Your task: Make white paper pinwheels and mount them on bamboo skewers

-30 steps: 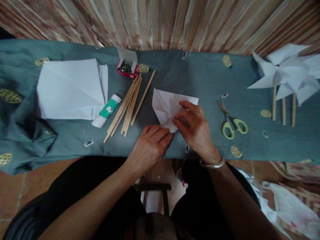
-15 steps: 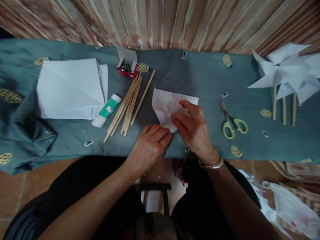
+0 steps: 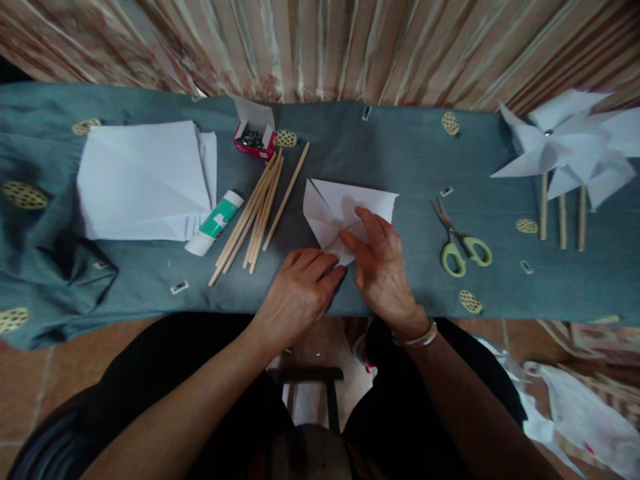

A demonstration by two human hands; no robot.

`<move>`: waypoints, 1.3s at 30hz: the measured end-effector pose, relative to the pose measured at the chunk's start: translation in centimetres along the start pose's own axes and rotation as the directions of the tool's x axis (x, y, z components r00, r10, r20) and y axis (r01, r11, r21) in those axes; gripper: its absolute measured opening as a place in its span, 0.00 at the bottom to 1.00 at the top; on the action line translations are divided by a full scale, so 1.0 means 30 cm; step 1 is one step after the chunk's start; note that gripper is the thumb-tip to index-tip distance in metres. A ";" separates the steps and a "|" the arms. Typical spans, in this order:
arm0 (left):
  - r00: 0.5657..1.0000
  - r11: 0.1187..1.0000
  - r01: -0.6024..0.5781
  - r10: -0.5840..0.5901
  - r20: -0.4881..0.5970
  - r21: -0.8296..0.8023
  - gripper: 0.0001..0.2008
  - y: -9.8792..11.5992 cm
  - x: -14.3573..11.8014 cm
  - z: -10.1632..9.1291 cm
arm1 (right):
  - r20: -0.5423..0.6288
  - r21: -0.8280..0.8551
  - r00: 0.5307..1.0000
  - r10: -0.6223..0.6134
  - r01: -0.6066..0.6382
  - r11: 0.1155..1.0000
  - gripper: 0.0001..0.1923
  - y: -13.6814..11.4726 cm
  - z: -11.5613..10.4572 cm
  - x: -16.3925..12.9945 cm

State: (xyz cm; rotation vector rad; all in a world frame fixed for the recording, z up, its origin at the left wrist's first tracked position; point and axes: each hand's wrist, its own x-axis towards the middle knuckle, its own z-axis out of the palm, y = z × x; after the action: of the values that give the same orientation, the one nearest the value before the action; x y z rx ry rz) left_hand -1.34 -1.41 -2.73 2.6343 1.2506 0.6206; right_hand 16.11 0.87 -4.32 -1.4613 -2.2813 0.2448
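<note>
A white square of paper, cut in from its corners, lies in front of me with parts bent inward. At its near corner my left hand is closed, pinching the edge between thumb and fingers. My right hand rests over the paper's right side. Its thumb presses near the middle, and the index finger lies bent further up the sheet. The palm hides the right lower part of the paper, and the near tip is covered by my left fingers.
Left of the paper lie wooden sticks, a glue stick and a paper stack. An open red box of small metal pieces stands behind. To the right are green-handled scissors and finished paper pinwheels on sticks.
My right hand has shifted slightly left, and its thumb and index finger have moved a little over the sheet. My left hand stays at the near corner. The view has turned slightly.
</note>
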 end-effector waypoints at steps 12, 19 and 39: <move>0.998 1.000 -0.017 0.018 -0.056 0.011 0.09 -0.004 0.006 0.017 | -0.031 0.174 0.999 0.014 -0.009 0.985 0.25 0.009 0.003 -0.001; 0.998 0.999 -0.031 0.031 -0.062 0.011 0.09 -0.008 0.010 0.017 | -0.148 0.199 0.980 0.135 -0.105 0.974 0.22 0.103 -0.065 0.054; 0.991 0.998 0.051 -0.046 -0.127 0.035 0.14 -0.073 -0.013 -0.004 | -0.057 0.122 0.997 0.053 -0.046 0.991 0.25 0.195 -0.071 0.087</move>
State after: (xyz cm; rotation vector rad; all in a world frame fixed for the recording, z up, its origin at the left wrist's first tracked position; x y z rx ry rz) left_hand -3.15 -0.30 -3.44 2.6223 1.3701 0.7743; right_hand 20.92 5.58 -3.90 -1.4452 -2.1460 0.3432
